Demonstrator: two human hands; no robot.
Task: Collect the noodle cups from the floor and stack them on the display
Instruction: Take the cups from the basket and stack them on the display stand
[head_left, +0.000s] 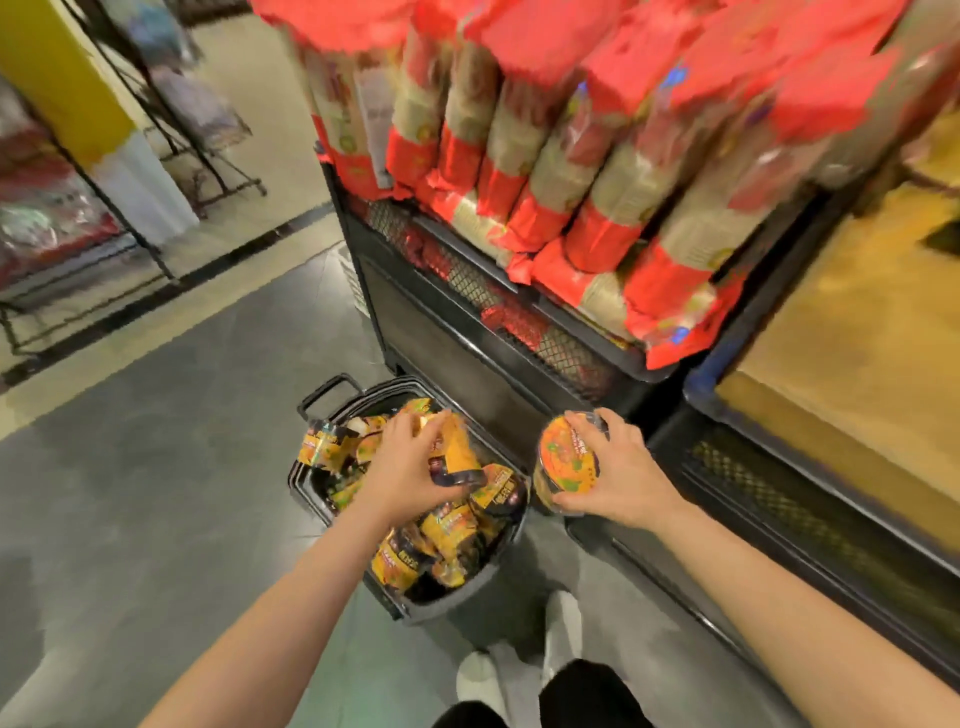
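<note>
Collection is underway: right hand (618, 467) is gripping 1 noodle cup (569, 465) at 5 o'clock; left hand (410, 462) is grasping another cup (457, 449) in the basket (467, 592) at 6 o'clock. Stacking on the display (519, 332) remains.

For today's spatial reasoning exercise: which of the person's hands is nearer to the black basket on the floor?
Left. The left hand reaches into the black basket, gripping a packet. The right hand holds a noodle cup just beside it.
</note>
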